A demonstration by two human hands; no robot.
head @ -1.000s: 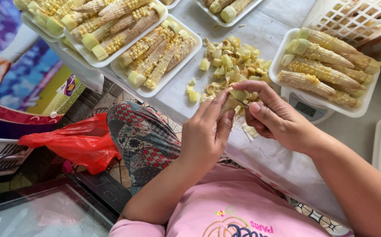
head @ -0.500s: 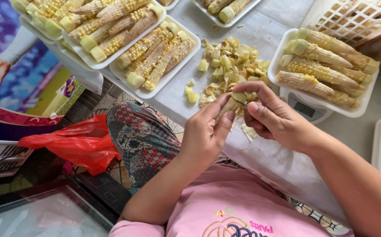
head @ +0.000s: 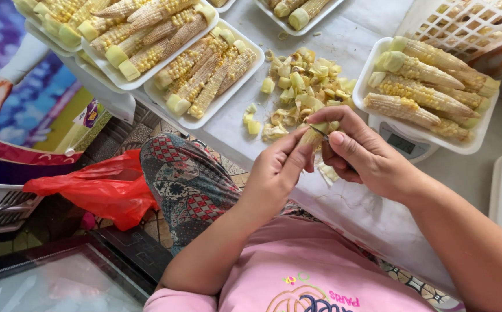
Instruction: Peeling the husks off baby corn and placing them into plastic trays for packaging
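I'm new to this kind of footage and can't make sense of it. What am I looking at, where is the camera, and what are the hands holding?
No machine here: a person works with bare hands, filmed by a camera worn on the head, looking down. The left hand grips a small corn cob; the right hand presses a thin blade against its tip. Its handle is hidden. On the table lie white trays of trimmed corn, a pile of cut-off scraps, and another tray of corn resting on a small scale. A red plastic bag lies below the table.
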